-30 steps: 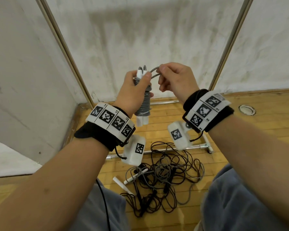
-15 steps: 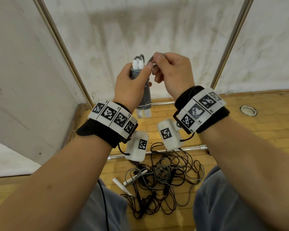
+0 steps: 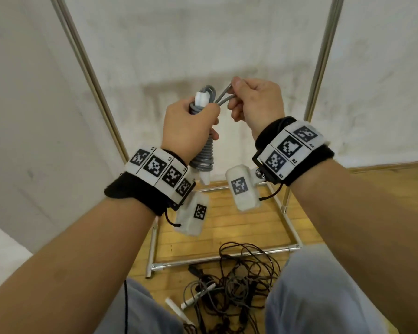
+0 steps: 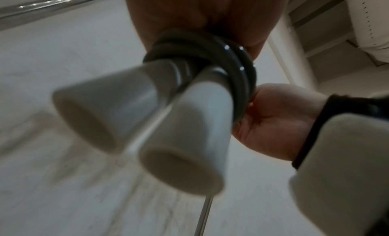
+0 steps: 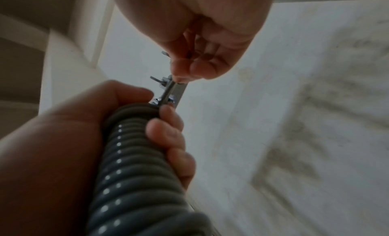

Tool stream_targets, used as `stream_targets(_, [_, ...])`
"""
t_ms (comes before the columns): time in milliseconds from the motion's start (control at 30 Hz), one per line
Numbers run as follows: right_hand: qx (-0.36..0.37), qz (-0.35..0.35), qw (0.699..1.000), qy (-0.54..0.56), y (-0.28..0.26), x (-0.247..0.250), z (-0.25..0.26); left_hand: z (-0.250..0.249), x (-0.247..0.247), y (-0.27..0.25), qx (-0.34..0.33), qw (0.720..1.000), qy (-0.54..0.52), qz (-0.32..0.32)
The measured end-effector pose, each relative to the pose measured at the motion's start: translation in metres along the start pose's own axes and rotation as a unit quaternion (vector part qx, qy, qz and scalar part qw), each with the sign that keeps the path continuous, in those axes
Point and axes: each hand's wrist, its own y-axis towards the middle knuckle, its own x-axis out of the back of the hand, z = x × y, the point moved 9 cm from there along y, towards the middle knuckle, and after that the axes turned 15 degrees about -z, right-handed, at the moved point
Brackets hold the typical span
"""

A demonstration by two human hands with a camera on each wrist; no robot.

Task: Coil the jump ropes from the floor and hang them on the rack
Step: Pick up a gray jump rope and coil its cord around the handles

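Jump ropes (image 3: pixel 234 288) of thin dark and grey cord are left in a tangled heap on the plank wood floor (image 3: pixel 239 227), just inside the front bar of the chrome tube rack (image 3: pixel 222 257), whose slim uprights are set against stained white walls. One smooth grey rope (image 3: pixel 203 157) is wound in tight glossy turns round its two white cylindrical handles (image 4: pixel 147 123) and is gripped upright by the left hand (image 3: pixel 188 126), raised between the uprights. Its free loop (image 3: pixel 223 95) is pinched by the right hand (image 3: pixel 258 104).
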Motion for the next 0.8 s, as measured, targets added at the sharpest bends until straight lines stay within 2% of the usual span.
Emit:
stream_targets(167, [0.032,0.013,0.999,-0.006,-0.008,0.001,0.043,-0.039,0.013,-0.009,0.0,0.999,0.018,0.031])
stream_targets(400, [0.063,0.055,0.996,-0.03,-0.019,-0.014,0.094,-0.081,0.038,-0.02,-0.013,0.996,-0.009,0.085])
stream_targets(533, [0.064,0.135,0.989,-0.011,-0.033,-0.038,0.111,-0.081,0.056,-0.018,0.017,0.995,-0.012,0.099])
stream_targets(567, [0.057,0.156,0.986,-0.002,-0.037,-0.043,0.115,-0.081,0.061,-0.015,0.018,0.996,-0.007,0.092])
stream_targets(633, [0.048,0.175,0.983,0.017,-0.043,-0.055,0.123,-0.089,0.073,-0.005,-0.021,0.998,0.013,0.054])
stream_targets(800, [0.073,0.175,0.981,0.032,-0.047,-0.084,0.147,-0.116,0.095,0.02,-0.132,0.99,0.04,-0.033])
